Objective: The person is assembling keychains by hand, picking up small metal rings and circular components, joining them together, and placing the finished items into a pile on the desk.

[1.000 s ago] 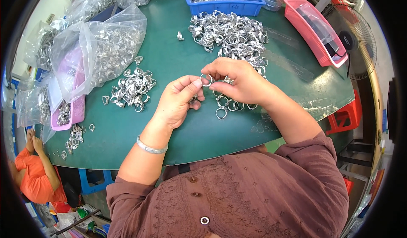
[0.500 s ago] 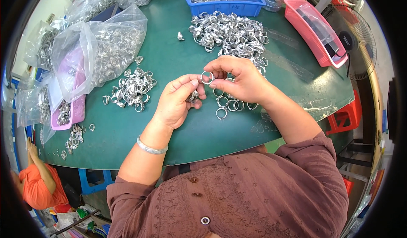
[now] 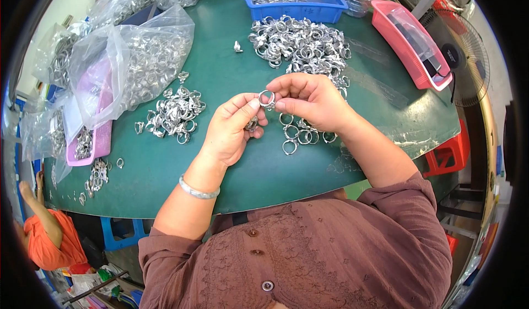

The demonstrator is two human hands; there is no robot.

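The left hand (image 3: 230, 128) and right hand (image 3: 314, 102) meet above the green desk (image 3: 220, 44), the thumb and fingers of each pinching one silver ring (image 3: 268, 107). More silver metal (image 3: 252, 124) shows under the left hand's curled fingers, partly hidden. With that ring as the clock's centre and 12 away from the person, a small pile (image 3: 177, 112) of rings lies at 9 o'clock, a clear bag (image 3: 151, 61) of rings at 10, a big pile (image 3: 300, 42) of rings at 1 and a pink basket (image 3: 404, 55) at 2.
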